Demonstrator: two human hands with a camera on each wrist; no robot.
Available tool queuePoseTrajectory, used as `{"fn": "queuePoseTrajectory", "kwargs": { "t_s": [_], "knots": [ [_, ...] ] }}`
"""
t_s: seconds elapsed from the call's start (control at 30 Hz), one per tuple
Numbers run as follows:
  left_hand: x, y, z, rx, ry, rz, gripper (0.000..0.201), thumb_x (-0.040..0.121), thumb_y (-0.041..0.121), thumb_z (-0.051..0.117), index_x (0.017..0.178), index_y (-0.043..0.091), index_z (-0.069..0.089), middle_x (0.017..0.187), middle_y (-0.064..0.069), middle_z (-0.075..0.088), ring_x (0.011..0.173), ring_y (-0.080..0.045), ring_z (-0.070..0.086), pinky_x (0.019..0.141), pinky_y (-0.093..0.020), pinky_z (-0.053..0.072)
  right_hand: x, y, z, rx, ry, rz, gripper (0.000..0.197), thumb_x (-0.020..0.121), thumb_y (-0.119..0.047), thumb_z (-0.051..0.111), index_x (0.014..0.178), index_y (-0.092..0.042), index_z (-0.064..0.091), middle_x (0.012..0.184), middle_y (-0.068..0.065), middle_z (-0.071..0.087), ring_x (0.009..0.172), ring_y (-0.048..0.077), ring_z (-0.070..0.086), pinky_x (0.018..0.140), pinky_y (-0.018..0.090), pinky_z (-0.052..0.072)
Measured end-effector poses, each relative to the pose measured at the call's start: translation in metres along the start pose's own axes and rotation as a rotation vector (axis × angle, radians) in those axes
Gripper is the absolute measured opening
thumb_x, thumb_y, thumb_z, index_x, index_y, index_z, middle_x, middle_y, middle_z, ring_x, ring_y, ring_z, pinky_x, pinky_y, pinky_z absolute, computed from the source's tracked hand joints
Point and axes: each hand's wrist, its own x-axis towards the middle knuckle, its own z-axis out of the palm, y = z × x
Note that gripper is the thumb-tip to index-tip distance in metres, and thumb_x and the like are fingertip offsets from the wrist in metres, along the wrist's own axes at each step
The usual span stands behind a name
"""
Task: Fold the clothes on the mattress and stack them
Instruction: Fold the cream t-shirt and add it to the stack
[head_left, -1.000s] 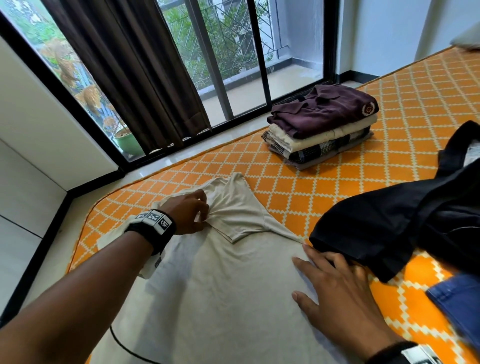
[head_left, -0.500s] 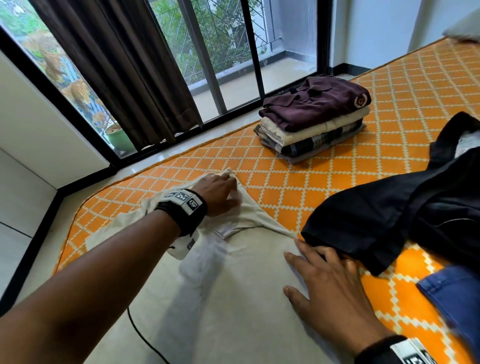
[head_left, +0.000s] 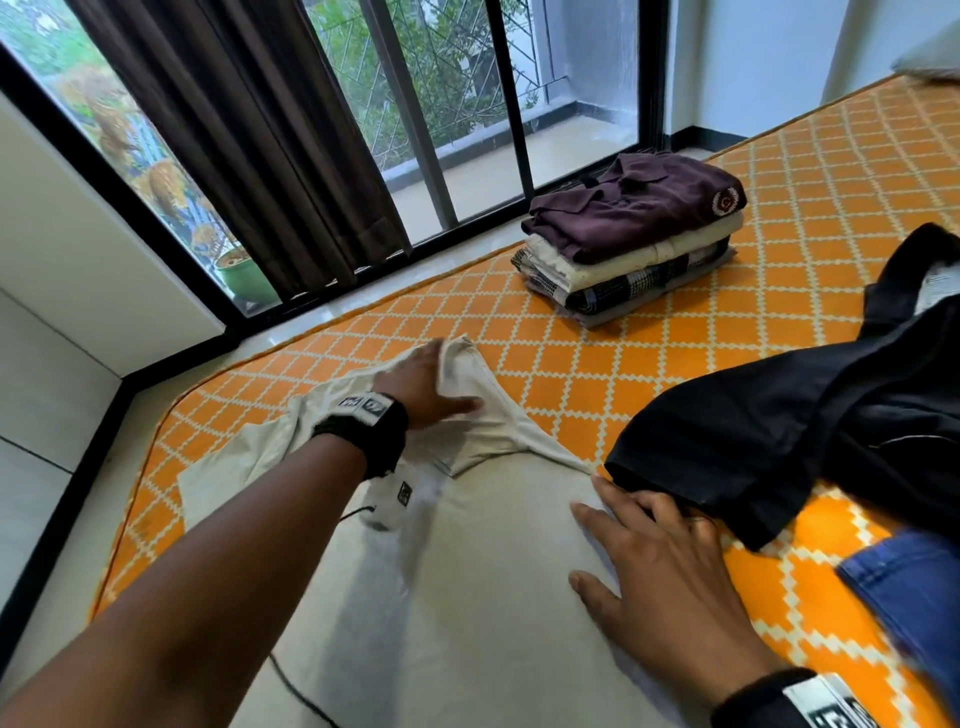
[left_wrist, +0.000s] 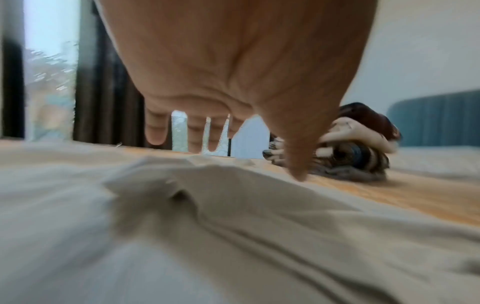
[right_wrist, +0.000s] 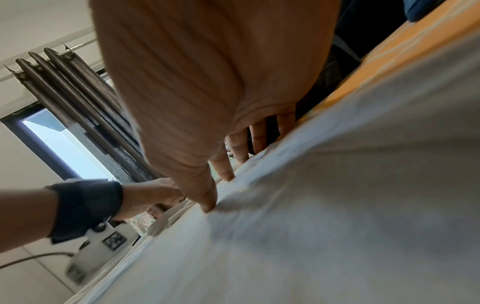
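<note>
Since a second ago the left hand (head_left: 426, 387) has let go of the collar bunch it was pinching and slid further up the cream shirt (head_left: 467, 571), so now it's flat, fingers straight, smoothing the shoulder area. The right hand (head_left: 660, 577) hasn't really budged: spread out, fingers straight, pressing the shirt's right edge down right next to the black garment (head_left: 779, 431).

The shirt lies face-down-ish across the near end of the mattress (head_left: 649, 353), with one sleeve hanging off toward the left edge. It looks like thin, light knit, totally floppy, so I'd guess it creeps and wrinkles the moment you drag it. No real slip risk, it just won't hold a shape without a palm on it.

Best place to grab is probably the shoulder seam near the collar plus the hem on the same side, then flip that side inward. The folded stack (head_left: 631, 244) sits well apart by the window, with jeans (head_left: 914, 597) waiting on the right.
</note>
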Motion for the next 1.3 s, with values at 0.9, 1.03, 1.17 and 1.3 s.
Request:
{"fn": "queuePoseTrajectory", "kwargs": {
  "t_s": [0.9,1.03,1.17,1.3],
  "knots": [
    [-0.023,-0.136,0.059,-1.244,0.057,-0.24,0.033,0.09,0.004,0.07,0.058,0.011,0.07,0.052,0.003,0.063,0.045,-0.011,0.044,0.048,-0.021,0.036,0.126,-0.147,0.004,-0.458,0.15,-0.141,0.012,0.09,-0.011,0.056,0.09,-0.017,0.067,0.097,0.008,0.065,0.09,0.036,0.068,0.063,0.034,0.036],
    [-0.025,-0.131,0.061,-1.182,0.097,-0.241,0.024,0.088,0.016,0.076,0.074,-0.003,0.071,0.063,-0.004,0.068,0.056,-0.014,0.057,0.059,-0.024,0.045,0.117,-0.151,0.01,-0.468,0.149,-0.204,0.005,0.078,-0.013,0.071,0.076,-0.017,0.068,0.088,0.006,0.058,0.081,0.033,0.064,0.056,0.035,0.032],
    [-0.031,-0.121,0.061,-1.095,0.105,-0.203,0.045,0.074,0.046,0.09,0.067,0.013,0.06,0.064,-0.002,0.057,0.062,-0.017,0.051,0.061,-0.028,0.041,0.124,-0.143,0.007,-0.331,0.071,-0.266,0.013,0.091,-0.033,0.065,0.095,-0.024,0.074,0.107,0.002,0.058,0.103,0.027,0.059,0.073,0.035,0.043],
    [-0.033,-0.119,0.062,-1.05,0.099,-0.186,0.041,0.062,0.026,0.1,0.085,0.005,0.072,0.082,-0.006,0.076,0.082,-0.023,0.072,0.072,-0.029,0.056,0.149,-0.124,-0.012,-0.177,0.222,-0.191,0.036,0.096,-0.05,0.062,0.127,-0.032,0.068,0.133,-0.003,0.06,0.126,0.022,0.053,0.093,0.037,0.049]
  ]
}}
